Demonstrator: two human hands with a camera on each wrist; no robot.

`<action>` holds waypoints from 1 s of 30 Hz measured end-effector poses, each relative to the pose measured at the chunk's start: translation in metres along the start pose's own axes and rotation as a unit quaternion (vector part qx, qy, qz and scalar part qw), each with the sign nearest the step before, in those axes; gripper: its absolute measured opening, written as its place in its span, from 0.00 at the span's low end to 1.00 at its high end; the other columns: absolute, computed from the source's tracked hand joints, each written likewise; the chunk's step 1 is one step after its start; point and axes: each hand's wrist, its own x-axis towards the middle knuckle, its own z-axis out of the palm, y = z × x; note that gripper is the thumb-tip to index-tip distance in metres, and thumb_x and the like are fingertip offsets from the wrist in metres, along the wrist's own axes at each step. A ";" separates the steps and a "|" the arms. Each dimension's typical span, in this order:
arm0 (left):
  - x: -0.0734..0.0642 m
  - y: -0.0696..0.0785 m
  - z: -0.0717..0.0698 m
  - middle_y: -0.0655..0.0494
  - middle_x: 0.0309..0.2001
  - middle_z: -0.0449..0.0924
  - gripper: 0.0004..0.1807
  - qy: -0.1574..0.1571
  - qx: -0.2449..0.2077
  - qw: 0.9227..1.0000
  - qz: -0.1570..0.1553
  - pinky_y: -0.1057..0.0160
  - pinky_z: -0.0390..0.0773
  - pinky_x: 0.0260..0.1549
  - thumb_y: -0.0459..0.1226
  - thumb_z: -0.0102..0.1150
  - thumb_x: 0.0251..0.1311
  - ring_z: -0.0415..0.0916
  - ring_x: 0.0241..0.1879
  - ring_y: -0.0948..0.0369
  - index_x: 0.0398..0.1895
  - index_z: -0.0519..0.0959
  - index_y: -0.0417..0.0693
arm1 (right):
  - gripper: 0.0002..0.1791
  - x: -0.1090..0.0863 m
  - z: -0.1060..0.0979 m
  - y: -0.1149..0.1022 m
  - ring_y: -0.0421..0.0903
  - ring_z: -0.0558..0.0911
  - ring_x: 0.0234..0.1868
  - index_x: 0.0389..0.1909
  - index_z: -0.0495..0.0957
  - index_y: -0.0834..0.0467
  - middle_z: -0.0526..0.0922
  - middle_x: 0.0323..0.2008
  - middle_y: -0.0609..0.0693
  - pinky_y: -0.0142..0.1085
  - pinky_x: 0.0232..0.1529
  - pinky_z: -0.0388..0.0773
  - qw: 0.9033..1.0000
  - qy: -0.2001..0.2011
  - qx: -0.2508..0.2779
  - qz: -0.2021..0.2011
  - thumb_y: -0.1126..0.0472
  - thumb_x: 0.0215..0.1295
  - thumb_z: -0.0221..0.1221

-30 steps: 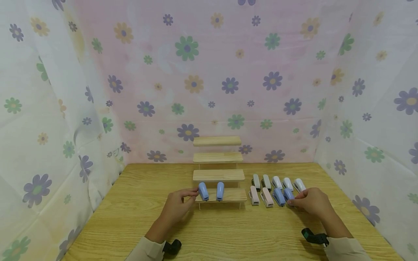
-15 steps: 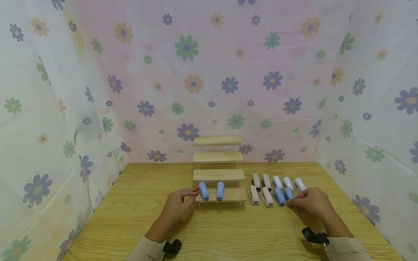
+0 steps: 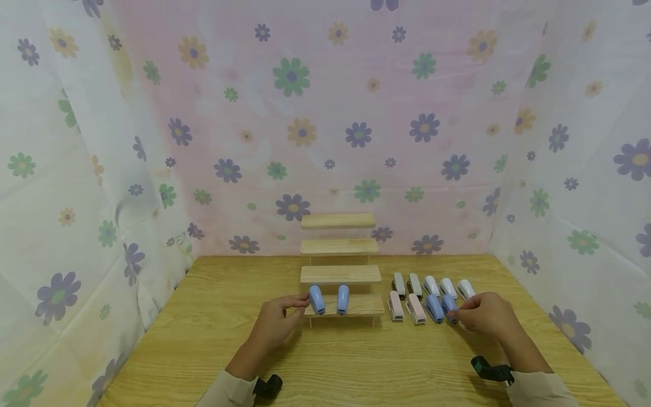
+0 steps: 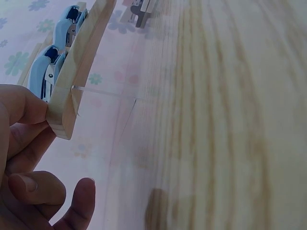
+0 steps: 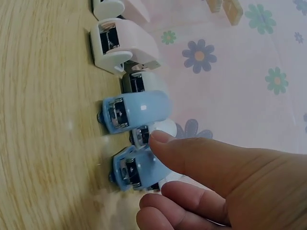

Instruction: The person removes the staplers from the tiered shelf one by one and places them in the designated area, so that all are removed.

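Two blue mini staplers (image 3: 343, 299) stand on the lowest board of a wooden stepped stand (image 3: 363, 304). My left hand (image 3: 277, 321) is at that board's left end, beside the left blue stapler (image 3: 316, 299). In the left wrist view its thumb (image 4: 26, 105) meets the board end (image 4: 61, 117), and another finger goes behind it; the tips are partly hidden. To the right, my right hand (image 3: 485, 312) pinches the rightmost blue stapler (image 5: 139, 167), which sits on the table. The right thumb (image 5: 187, 148) covers part of it; the index fingertip is hidden. Another blue stapler (image 5: 141, 110) stands beside it.
Two pink staplers (image 3: 416, 308) stand left of the blue pair. Behind them is a row of grey and white staplers (image 3: 430, 285). Three higher boards (image 3: 339, 246) rise behind the lowest one. Flowered cloth (image 3: 325, 113) encloses the wooden table (image 3: 356, 362) at back and sides.
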 end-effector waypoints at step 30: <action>0.000 -0.001 0.001 0.59 0.60 0.85 0.11 0.001 0.003 1.000 0.009 0.73 0.57 0.10 0.37 0.62 0.72 0.46 0.10 0.73 0.51 0.90 0.50 | 0.27 0.004 0.016 -0.099 0.48 0.85 0.39 0.42 0.88 0.53 0.89 0.40 0.50 0.44 0.37 0.83 0.989 0.071 0.031 -0.124 0.34 0.58 0.71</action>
